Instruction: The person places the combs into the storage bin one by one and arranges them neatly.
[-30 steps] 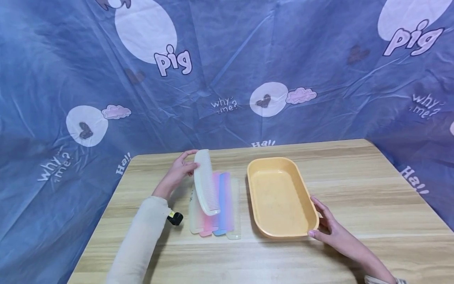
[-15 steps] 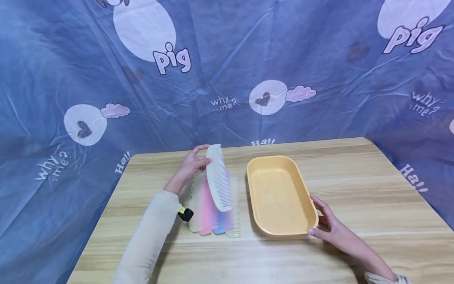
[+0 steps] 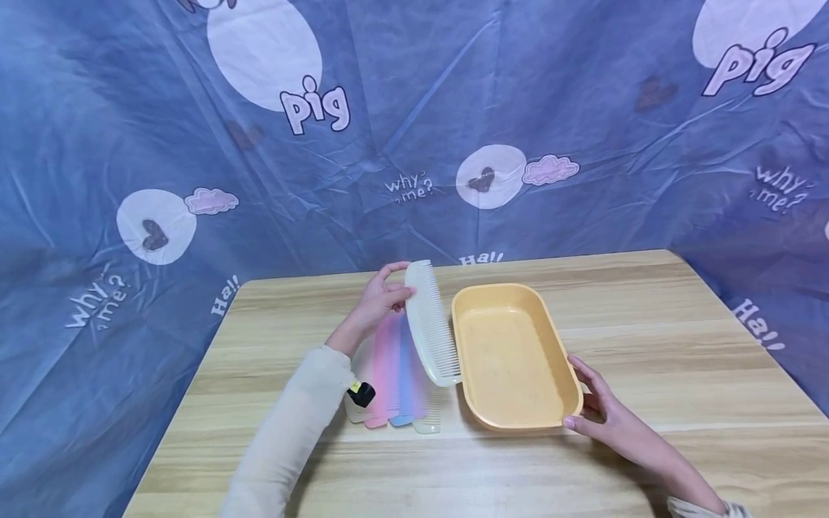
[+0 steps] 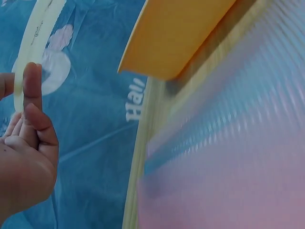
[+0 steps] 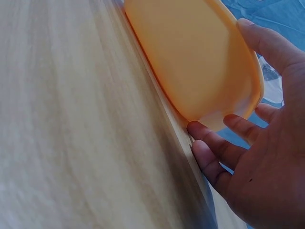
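A pale whitish comb (image 3: pixel 429 327) hangs tilted above the table, its lower end at the left edge of the yellow tray (image 3: pixel 505 360) in the head view. My left hand (image 3: pixel 376 303) pinches its upper end between thumb and fingers. Below and left, several more combs lie overlapped like a fan: a pink comb (image 3: pixel 386 367), a blue comb (image 3: pixel 404 381), a clear comb (image 3: pixel 427 423). My arm partly hides them. At the tray's near right corner, my right hand (image 3: pixel 609 411) holds on, thumb and fingers spread against its wall (image 5: pixel 214 71).
The combs and the tray stand on a wooden table (image 3: pixel 648 338). A blue printed cloth (image 3: pixel 401 115) hangs behind it and at both sides. A small black device (image 3: pixel 361 393) sits at my left wrist.
My left hand has carried the pale comb to the right, from over the fanned combs to the tray's left edge. The right hand and tray have stayed in place.
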`<action>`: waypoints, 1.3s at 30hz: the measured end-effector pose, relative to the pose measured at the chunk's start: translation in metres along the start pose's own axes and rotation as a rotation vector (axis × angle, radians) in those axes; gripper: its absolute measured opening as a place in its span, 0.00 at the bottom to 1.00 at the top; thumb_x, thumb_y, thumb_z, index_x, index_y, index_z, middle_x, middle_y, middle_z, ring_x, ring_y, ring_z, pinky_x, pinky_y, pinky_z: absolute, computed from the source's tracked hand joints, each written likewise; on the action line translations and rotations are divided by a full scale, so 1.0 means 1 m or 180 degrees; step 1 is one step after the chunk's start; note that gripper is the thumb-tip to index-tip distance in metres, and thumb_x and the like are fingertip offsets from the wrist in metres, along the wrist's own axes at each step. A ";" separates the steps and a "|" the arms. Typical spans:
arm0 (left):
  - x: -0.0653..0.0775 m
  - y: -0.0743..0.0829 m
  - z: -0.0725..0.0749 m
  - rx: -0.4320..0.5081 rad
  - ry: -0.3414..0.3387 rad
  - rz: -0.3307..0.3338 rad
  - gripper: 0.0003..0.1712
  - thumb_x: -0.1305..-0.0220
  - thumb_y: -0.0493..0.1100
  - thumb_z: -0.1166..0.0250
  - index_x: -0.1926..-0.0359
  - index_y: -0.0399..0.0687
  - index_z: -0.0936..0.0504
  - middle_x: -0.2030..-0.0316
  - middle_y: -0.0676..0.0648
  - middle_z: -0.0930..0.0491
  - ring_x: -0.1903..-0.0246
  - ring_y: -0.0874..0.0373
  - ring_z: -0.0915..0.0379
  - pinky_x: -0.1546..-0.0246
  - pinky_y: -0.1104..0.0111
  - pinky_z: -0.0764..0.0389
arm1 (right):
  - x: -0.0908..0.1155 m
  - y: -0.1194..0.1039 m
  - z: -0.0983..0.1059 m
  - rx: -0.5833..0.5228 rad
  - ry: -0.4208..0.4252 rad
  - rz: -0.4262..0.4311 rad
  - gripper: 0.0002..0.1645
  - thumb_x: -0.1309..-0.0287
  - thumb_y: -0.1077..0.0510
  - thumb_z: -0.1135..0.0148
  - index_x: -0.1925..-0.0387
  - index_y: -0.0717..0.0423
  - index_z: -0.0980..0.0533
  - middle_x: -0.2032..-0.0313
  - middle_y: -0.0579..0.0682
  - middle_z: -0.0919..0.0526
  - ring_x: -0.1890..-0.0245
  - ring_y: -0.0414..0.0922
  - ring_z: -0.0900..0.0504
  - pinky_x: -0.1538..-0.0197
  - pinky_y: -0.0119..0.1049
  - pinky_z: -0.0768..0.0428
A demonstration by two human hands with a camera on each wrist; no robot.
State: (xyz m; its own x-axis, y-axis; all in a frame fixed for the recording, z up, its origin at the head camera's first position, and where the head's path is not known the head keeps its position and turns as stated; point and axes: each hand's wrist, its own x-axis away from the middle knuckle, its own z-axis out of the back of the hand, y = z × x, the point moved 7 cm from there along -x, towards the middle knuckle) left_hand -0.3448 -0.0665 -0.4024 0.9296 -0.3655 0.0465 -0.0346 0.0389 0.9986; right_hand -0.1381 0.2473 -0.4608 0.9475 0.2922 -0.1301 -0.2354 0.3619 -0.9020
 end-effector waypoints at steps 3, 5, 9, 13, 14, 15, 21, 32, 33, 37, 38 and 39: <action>-0.003 -0.001 -0.009 -0.0093 -0.0032 -0.0011 0.32 0.37 0.33 0.39 0.34 0.46 0.38 0.79 0.58 0.19 0.82 0.66 0.30 0.76 0.74 0.30 | 0.000 0.001 0.000 0.0010 -0.0001 -0.0069 0.55 0.42 0.68 0.38 0.24 0.51 0.60 0.32 0.41 0.45 0.49 0.26 0.26 0.53 0.21 0.24; -0.004 -0.001 -0.015 -0.0147 -0.0045 -0.0022 0.32 0.37 0.34 0.39 0.34 0.46 0.38 0.79 0.58 0.19 0.81 0.65 0.29 0.76 0.73 0.29 | 0.000 0.000 0.000 0.0018 -0.0010 -0.0093 0.55 0.42 0.67 0.38 0.24 0.50 0.61 0.31 0.55 0.47 0.49 0.26 0.26 0.53 0.21 0.24; -0.007 -0.002 -0.024 -0.0192 -0.0051 -0.0045 0.32 0.38 0.34 0.38 0.34 0.47 0.37 0.78 0.58 0.19 0.81 0.65 0.28 0.75 0.73 0.28 | 0.000 -0.001 0.000 0.0022 -0.0021 -0.0100 0.55 0.41 0.67 0.38 0.24 0.51 0.61 0.31 0.63 0.48 0.49 0.25 0.27 0.53 0.21 0.24; -0.009 -0.003 -0.031 -0.0170 -0.0081 -0.0044 0.32 0.38 0.33 0.38 0.34 0.47 0.37 0.76 0.57 0.18 0.81 0.65 0.27 0.75 0.73 0.29 | 0.001 0.001 0.000 0.0029 -0.0020 -0.0128 0.54 0.41 0.66 0.38 0.24 0.50 0.61 0.32 0.34 0.47 0.49 0.25 0.27 0.53 0.22 0.24; -0.009 -0.003 -0.033 -0.0162 -0.0090 -0.0044 0.32 0.38 0.33 0.38 0.34 0.47 0.37 0.76 0.57 0.18 0.81 0.65 0.27 0.75 0.72 0.29 | 0.002 0.001 0.000 0.0035 -0.0012 -0.0142 0.54 0.41 0.66 0.38 0.24 0.49 0.61 0.35 0.27 0.47 0.49 0.25 0.27 0.53 0.22 0.24; -0.010 -0.003 -0.035 -0.0150 -0.0100 -0.0048 0.32 0.39 0.33 0.38 0.34 0.47 0.37 0.76 0.56 0.18 0.81 0.65 0.26 0.75 0.72 0.29 | 0.002 0.001 0.001 0.0049 -0.0012 -0.0131 0.54 0.41 0.66 0.38 0.24 0.50 0.61 0.36 0.22 0.48 0.49 0.25 0.27 0.53 0.22 0.24; -0.012 -0.004 -0.049 -0.0167 -0.0191 -0.0111 0.32 0.39 0.33 0.38 0.35 0.49 0.36 0.73 0.52 0.16 0.80 0.64 0.24 0.74 0.70 0.29 | 0.000 0.001 0.001 0.0113 0.0019 -0.0077 0.54 0.41 0.67 0.38 0.24 0.51 0.61 0.37 0.19 0.48 0.49 0.25 0.27 0.53 0.21 0.24; -0.012 -0.013 -0.068 -0.0338 -0.0415 -0.0039 0.35 0.38 0.35 0.36 0.33 0.48 0.40 0.77 0.56 0.20 0.76 0.59 0.28 0.72 0.69 0.30 | 0.000 0.001 0.001 0.0123 0.0024 -0.0051 0.55 0.41 0.66 0.38 0.24 0.52 0.61 0.37 0.18 0.49 0.49 0.24 0.28 0.52 0.20 0.25; -0.013 -0.014 -0.069 -0.0334 -0.0441 -0.0035 0.35 0.38 0.34 0.37 0.33 0.48 0.40 0.77 0.56 0.20 0.77 0.60 0.28 0.72 0.69 0.30 | 0.001 0.001 0.001 0.0128 0.0026 -0.0051 0.55 0.41 0.66 0.38 0.24 0.52 0.61 0.37 0.18 0.49 0.49 0.24 0.28 0.52 0.20 0.25; -0.013 -0.016 -0.074 -0.0332 -0.0533 -0.0019 0.36 0.38 0.33 0.37 0.32 0.48 0.40 0.77 0.56 0.21 0.77 0.59 0.30 0.73 0.69 0.32 | 0.001 0.001 0.002 0.0112 0.0017 -0.0052 0.54 0.41 0.66 0.38 0.24 0.52 0.61 0.35 0.24 0.49 0.48 0.24 0.27 0.52 0.20 0.25; -0.013 -0.016 -0.076 -0.0338 -0.0557 -0.0015 0.36 0.38 0.33 0.37 0.32 0.48 0.40 0.77 0.56 0.21 0.77 0.58 0.30 0.73 0.69 0.32 | 0.001 0.001 0.002 0.0097 0.0021 -0.0058 0.54 0.41 0.66 0.38 0.24 0.52 0.61 0.35 0.25 0.49 0.49 0.24 0.27 0.52 0.20 0.25; -0.012 -0.016 -0.077 -0.0361 -0.0573 -0.0012 0.36 0.38 0.33 0.37 0.31 0.49 0.40 0.76 0.55 0.20 0.77 0.56 0.29 0.73 0.70 0.32 | 0.001 0.001 0.001 0.0082 0.0017 -0.0062 0.54 0.41 0.66 0.38 0.24 0.52 0.61 0.35 0.26 0.49 0.48 0.24 0.27 0.52 0.20 0.25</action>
State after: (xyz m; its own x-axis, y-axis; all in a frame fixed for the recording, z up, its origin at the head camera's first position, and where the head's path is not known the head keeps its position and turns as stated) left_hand -0.3277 0.0086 -0.4210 0.8487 -0.5258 0.0565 0.0195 0.1379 0.9903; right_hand -0.1376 0.2492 -0.4614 0.9531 0.2802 -0.1147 -0.2222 0.3901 -0.8936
